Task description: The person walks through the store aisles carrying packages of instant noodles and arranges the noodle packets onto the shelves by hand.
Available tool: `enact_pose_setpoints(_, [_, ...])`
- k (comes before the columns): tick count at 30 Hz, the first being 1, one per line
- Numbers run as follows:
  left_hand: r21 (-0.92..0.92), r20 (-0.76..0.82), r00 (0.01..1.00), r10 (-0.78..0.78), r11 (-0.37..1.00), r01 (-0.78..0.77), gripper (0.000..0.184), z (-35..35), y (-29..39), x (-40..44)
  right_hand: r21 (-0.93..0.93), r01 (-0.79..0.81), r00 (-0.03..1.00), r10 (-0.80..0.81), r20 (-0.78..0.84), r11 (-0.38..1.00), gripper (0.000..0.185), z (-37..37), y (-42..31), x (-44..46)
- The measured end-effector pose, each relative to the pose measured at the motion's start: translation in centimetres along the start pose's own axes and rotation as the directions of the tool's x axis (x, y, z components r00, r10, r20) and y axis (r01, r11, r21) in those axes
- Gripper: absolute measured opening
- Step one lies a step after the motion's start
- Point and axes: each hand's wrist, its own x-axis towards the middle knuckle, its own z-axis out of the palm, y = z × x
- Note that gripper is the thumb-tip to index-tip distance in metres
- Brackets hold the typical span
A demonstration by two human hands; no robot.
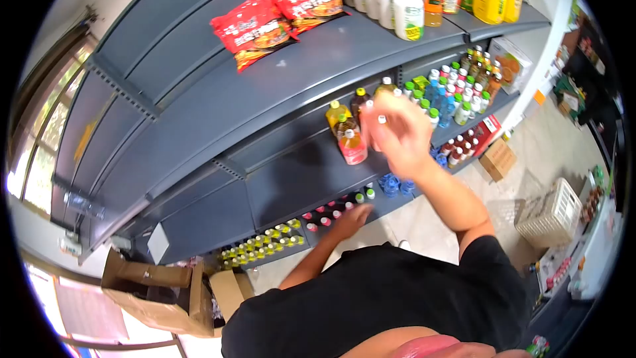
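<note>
The pink-labelled bottle stands upright on the middle shelf, near the centre of the frame, just left of our right hand. Our right hand is blurred, its fingers bent toward the thumb; a white cap shows by them, but whether we grasp that bottle or it merely stands behind, we cannot tell. Whatever lies behind the palm is hidden from us. Our left hand, lower down, is nearest the bottles along the bottom shelf; its fingertips are hard to make out, so we cannot tell whether it is clenched, released or grasping anything.

The pink-labelled bottle points its cap toward the top of the frame, its long axis nearly vertical and leaning slightly left at the cap.

Close behind it we count three more bottles with yellow caps: one yellow bottle and two darker ones. On the top shelf we count two red packets and five white bottles with green caps. The yellow-capped small bottles at lower left are too many and too small for us to count. One cardboard carton sits at lower left, its contents unclear.
</note>
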Motion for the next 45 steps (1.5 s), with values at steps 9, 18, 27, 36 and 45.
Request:
enact_pose_setpoints(9, [-0.483,0.640,0.609,-0.469,0.371,0.793,0.022,13.1,-18.6,-17.8,-0.325,0.790,0.503,-0.853,-0.143,0.520,0.024,-3.0,-13.4,-4.3])
enact_pose_setpoints(18, [0.465,0.500,0.797,-0.338,0.882,0.082,0.037,18.7,-14.7,-5.9,-0.483,0.669,0.656,-0.754,0.027,0.564,0.020,-9.8,-23.3,-8.1])
enact_pose_setpoints(27, [-0.100,0.746,0.648,-0.158,0.934,0.343,0.035,33.7,-3.3,13.7,-0.596,0.720,0.535,-0.832,0.150,0.356,0.015,-17.6,-33.2,-14.0])
enact_pose_setpoints(36, [0.156,0.879,0.389,-0.276,0.937,0.312,0.032,38.5,-0.7,18.6,-0.898,0.422,0.557,-0.817,0.147,0.126,0.019,-21.9,-39.7,-21.4])
enact_pose_setpoints(45, [0.332,0.942,0.096,-0.322,0.935,-0.126,0.031,49.4,3.9,25.9,-0.948,0.243,0.599,-0.738,0.312,-0.204,0.017,-28.7,-46.4,-24.8])
